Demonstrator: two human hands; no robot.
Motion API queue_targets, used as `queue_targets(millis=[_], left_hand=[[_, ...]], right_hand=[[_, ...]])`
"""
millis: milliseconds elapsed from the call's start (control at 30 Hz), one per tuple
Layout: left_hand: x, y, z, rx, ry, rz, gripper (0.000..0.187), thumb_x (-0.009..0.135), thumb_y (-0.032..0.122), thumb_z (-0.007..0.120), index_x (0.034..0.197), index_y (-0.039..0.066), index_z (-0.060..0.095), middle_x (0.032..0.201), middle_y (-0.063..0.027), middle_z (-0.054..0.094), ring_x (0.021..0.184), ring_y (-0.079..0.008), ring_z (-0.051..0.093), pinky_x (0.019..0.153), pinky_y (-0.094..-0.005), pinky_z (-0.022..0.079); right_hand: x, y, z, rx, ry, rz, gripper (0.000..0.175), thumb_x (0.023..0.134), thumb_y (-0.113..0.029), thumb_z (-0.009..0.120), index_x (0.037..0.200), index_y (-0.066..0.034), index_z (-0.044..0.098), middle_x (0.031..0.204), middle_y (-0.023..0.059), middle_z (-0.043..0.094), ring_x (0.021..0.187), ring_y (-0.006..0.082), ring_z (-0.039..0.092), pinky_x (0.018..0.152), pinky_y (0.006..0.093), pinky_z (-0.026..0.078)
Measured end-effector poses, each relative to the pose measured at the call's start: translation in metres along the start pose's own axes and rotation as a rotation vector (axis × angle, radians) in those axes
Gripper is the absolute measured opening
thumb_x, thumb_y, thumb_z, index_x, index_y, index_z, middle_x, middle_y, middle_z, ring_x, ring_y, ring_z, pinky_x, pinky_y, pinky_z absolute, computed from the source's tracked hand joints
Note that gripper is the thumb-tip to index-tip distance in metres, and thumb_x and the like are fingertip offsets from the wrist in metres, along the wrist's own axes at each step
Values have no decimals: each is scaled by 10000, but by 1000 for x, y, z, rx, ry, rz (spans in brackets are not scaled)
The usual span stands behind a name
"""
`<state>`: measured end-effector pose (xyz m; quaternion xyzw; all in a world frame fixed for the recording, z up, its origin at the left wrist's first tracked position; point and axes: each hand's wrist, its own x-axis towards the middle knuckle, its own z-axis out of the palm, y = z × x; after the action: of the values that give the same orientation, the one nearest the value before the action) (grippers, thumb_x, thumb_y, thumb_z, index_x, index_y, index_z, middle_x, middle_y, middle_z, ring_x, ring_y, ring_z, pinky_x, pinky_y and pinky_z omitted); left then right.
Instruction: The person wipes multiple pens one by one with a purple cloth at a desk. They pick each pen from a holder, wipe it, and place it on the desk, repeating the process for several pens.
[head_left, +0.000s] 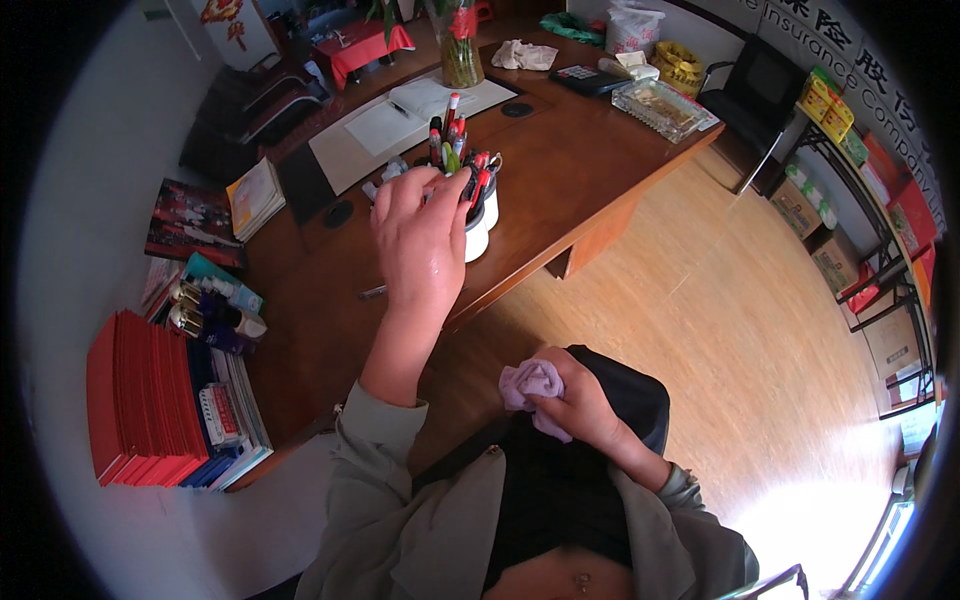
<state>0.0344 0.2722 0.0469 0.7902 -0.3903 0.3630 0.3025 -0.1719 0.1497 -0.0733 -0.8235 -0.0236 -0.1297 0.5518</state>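
My left hand (421, 232) reaches over the wooden desk (540, 172), its fingertips at the tops of red- and black-capped pens (480, 180) in a white cup (476, 238). Whether the fingers grip a pen cannot be told, as the hand covers part of the cup. Behind it stands another white holder (491, 206) with more pens. Low in front of my body, my right hand (581, 401) is closed on a crumpled purple cloth (534, 384). A single pen (373, 291) lies on the desk beside my left wrist.
Red folders (146, 397), bottles (191, 307) and magazines (256, 196) line the desk's left side. Farther back are an open notebook (390, 124), a glass vase (459, 60), a calculator (589, 79) and a glass tray (664, 109). A black chair (757, 94) stands beyond the desk.
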Motion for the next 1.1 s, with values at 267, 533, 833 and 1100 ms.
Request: queue_targets(millis=[267,533,833,1100], left_hand=[[8,0,22,92,34,18,325,757,118,762,1074,126,695,993,-31,637,997,-290,567,865,-426,430],[16,0,7,-148,55,-50,256,778,44,700,1027,90,659,964,-87,638,936,-320,568,854,-436,425],[-20,31,-54,-765,333,-336,232,888,-112,594,1100,-27,554,1062,-112,590,857,-158,670,759,-247,560],[-90,58,-16,-1481,-108,-904,136,934,-37,566,1061,5,539,1051,-113,600,913,-229,679,824,-356,587]], right_hand=[[-2,1,0,31,4,-16,330,793,-111,719,1092,-42,597,1038,149,592,970,354,607,858,388,501],[-2,5,2,43,-2,-12,304,804,-108,708,1082,-41,605,1041,145,593,969,345,608,855,382,500],[0,9,-1,70,21,16,301,818,-109,697,1093,-35,599,1050,147,595,986,344,607,878,378,493],[4,10,-22,604,202,151,447,991,-298,590,1299,16,507,1176,102,608,1086,165,563,935,317,459]])
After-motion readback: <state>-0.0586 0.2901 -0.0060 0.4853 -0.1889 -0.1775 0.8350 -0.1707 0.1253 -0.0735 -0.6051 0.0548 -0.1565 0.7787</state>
